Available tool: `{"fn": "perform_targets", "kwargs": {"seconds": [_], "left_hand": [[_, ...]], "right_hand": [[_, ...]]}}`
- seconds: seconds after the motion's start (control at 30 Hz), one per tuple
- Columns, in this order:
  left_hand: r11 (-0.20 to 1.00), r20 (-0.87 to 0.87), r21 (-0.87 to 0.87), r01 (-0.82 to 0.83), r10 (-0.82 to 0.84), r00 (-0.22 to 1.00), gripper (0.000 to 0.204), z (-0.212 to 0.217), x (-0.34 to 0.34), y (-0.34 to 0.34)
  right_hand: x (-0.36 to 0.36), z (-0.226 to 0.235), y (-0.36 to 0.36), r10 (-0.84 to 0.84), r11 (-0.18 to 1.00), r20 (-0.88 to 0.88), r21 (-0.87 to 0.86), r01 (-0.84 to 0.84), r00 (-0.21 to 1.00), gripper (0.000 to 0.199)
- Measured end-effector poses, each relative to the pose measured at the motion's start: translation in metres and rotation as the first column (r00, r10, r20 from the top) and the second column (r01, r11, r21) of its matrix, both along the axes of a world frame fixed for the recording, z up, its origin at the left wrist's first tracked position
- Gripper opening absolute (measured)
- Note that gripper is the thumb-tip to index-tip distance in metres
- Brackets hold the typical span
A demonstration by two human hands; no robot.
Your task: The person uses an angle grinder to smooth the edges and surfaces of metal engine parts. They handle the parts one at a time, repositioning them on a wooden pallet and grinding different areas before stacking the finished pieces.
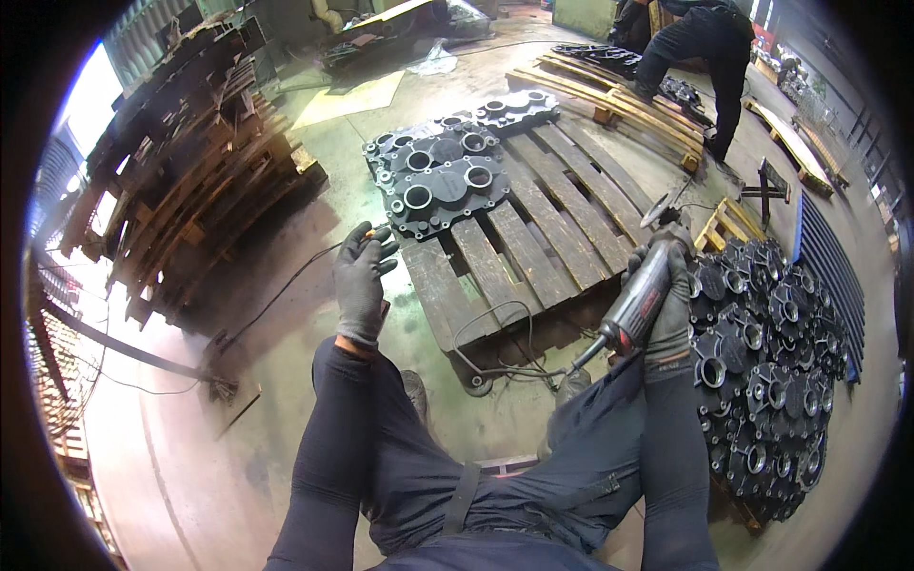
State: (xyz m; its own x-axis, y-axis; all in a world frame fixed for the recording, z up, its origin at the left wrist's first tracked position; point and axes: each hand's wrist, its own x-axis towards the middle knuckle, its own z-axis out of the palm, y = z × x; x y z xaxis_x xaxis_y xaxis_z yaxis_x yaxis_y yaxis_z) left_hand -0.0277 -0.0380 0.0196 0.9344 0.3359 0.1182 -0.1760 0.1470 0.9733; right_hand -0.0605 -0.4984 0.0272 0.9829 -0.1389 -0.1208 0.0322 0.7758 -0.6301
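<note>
My right hand [673, 295], in a grey work glove, grips an angle grinder [636, 303] by its body. The grinder's disc [665, 205] points up and away, and its cord end hangs toward the pallet's near right corner. My gloved left hand [360, 290] is raised at the pallet's left edge, fingers partly bent. A small orange bit [370, 233] shows at its fingertips; what it is I cannot make out. Dark metal castings [443, 181] with round holes lie on the far left part of the wooden pallet [533, 238], apart from both hands.
Stacked pallets [219, 181] stand at left. A heap of similar castings [762, 371] rises close to my right arm. Cable loops [495, 357] lie at the pallet's near edge; another cable [276, 295] crosses the floor at left. Another person [700, 57] bends over a farther pallet [609, 105].
</note>
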Motion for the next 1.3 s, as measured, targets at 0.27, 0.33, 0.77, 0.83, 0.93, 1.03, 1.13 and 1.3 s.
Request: {"fn": "perform_targets", "kwargs": {"seconds": [0.27, 0.33, 0.77, 0.83, 0.93, 1.03, 1.13, 1.3], "left_hand": [[0.867, -0.033, 0.128, 0.481, -0.481, 0.876, 0.044, 0.083, -0.095, -0.112], [0.780, -0.010, 0.112, 0.615, -0.618, 0.786, 0.047, 0.123, -0.135, -0.147], [0.444, 0.630, 0.344, 0.827, -0.762, 0.147, 0.041, 0.208, -0.236, -0.231], [0.419, 0.631, 0.316, 0.851, -0.763, 0.142, 0.041, 0.208, -0.236, -0.232], [0.507, 0.685, 0.240, 0.828, -0.693, 0.226, 0.040, 0.205, -0.233, -0.238], [0.038, 0.068, 0.649, 0.760, -0.998, -0.008, 0.040, 0.238, -0.216, -0.217], [0.184, 0.185, 0.611, 0.770, -0.979, 0.087, 0.038, 0.218, -0.214, -0.205], [0.294, 0.065, 0.628, 0.720, -0.942, 0.328, 0.035, 0.202, -0.225, -0.207]], "right_hand": [[-0.007, -0.013, -0.027, -0.036, 0.996, -0.002, 0.086, 0.036, 0.999, 0.064], [-0.010, -0.017, -0.030, -0.025, 0.997, -0.008, 0.079, 0.025, 1.000, 0.063], [-0.009, -0.010, -0.040, -0.068, 0.995, 0.029, 0.079, 0.066, 0.997, 0.068], [-0.010, -0.014, -0.036, -0.082, 0.996, 0.040, 0.042, 0.081, 0.996, 0.067], [-0.011, -0.020, -0.041, -0.090, 0.995, 0.024, 0.037, 0.089, 0.996, 0.062], [-0.018, -0.005, -0.032, -0.071, 0.997, -0.016, 0.016, 0.071, 0.997, 0.064], [-0.014, -0.004, -0.030, -0.063, 0.995, -0.038, 0.080, 0.065, 0.997, 0.061], [-0.006, 0.001, -0.007, 0.008, 0.999, -0.049, 0.042, -0.006, 0.999, 0.061]]}}
